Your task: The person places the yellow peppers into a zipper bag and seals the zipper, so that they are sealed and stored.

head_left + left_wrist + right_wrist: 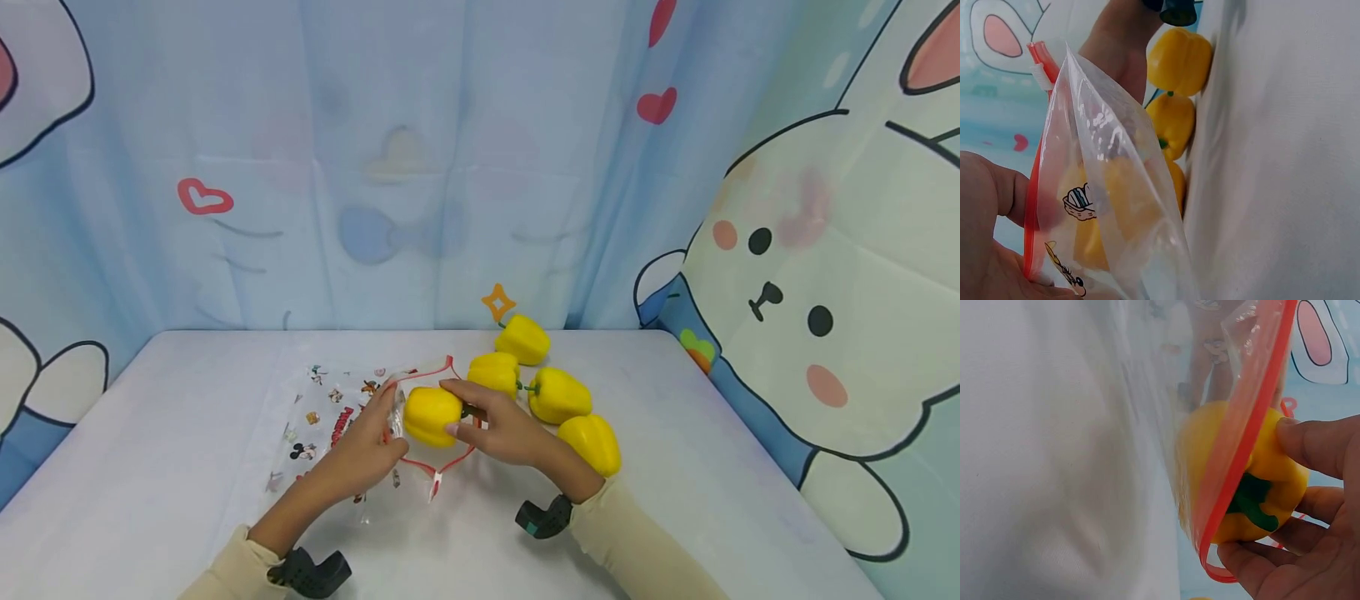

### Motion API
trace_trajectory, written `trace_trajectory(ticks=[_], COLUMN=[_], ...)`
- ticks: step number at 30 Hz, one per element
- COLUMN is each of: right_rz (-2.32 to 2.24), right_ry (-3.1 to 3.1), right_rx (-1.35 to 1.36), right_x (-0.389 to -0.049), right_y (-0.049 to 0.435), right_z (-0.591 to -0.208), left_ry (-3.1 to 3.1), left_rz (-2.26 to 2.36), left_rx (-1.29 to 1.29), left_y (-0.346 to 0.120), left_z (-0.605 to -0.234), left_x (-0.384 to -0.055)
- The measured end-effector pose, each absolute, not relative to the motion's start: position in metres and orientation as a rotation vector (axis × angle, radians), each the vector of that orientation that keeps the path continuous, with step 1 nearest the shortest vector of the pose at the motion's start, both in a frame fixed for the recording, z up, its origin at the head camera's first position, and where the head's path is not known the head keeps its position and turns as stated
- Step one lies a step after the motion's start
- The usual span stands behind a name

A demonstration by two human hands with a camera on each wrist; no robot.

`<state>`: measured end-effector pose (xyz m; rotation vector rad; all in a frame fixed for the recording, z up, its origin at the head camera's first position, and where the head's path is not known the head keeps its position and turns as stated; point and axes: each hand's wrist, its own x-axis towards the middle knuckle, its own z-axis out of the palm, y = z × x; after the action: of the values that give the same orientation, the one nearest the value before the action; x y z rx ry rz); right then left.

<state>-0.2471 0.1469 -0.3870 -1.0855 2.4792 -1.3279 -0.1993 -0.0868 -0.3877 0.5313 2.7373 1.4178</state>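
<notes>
My right hand [510,425] grips a yellow bell pepper [429,415] by its stem end, at the mouth of a clear zip bag. Printed with small cartoon figures, the bag [318,417] has a red zip edge [1244,444] that crosses in front of the pepper in the right wrist view. Thumb and fingers of that hand [1329,531] lie around the pepper's side, its green stem [1254,503] facing the palm. At the bag's other side, my left hand [360,450] holds the rim, spreading the mouth; the left wrist view shows this hand [988,231] against the red strip.
Several more yellow bell peppers lie on the white table [150,467], right of and behind the bag, one pepper [591,443] close to my right wrist. The farthest pepper [522,339] is near the back edge. A blue cartoon curtain [375,167] hangs behind.
</notes>
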Motion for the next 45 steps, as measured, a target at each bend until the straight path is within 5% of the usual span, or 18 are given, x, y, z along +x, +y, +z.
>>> trace_trajectory(ticks=[36, 45], right_rz=[-0.908, -0.808], right_ry=[2.715, 2.856], right_rx=[-1.191, -1.021], right_x=[-0.230, -0.231], right_y=[0.145, 0.147], right_z=[-0.358, -0.360], left_ry=[2.723, 2.693], left_rz=[1.556, 1.563], left_rx=[0.588, 0.616], left_y=[-0.096, -0.094], left_z=[-0.372, -0.373], left_x=[-0.193, -0.193])
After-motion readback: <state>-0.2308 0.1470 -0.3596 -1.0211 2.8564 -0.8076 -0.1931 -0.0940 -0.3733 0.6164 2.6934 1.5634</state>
